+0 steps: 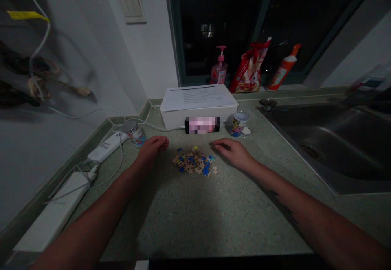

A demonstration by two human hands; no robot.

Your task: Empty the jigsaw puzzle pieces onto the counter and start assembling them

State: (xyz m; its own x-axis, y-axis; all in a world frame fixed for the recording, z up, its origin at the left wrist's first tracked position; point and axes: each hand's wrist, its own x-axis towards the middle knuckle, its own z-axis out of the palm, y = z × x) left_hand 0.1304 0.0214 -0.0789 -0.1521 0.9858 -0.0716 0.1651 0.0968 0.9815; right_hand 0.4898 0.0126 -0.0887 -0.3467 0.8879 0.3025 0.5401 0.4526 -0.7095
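A pile of jigsaw puzzle pieces, some blue and some bare tan, lies loose on the green speckled counter. Left of the pile is my left hand, its fingers curled closed; whatever they may hold is hidden. My right hand is at the pile's right side, fingers stretched toward it with a gap below to the thumb, and nothing shows in it. One can with a grey lid stands beside my left wrist. Another printed can with a clear top is behind my right hand, near a small white disc.
A phone with a blurred screen leans against a white box and has a cable plugged in. White power strips and cords run along the left. At right is a steel sink. Bottles and a red bag line the windowsill.
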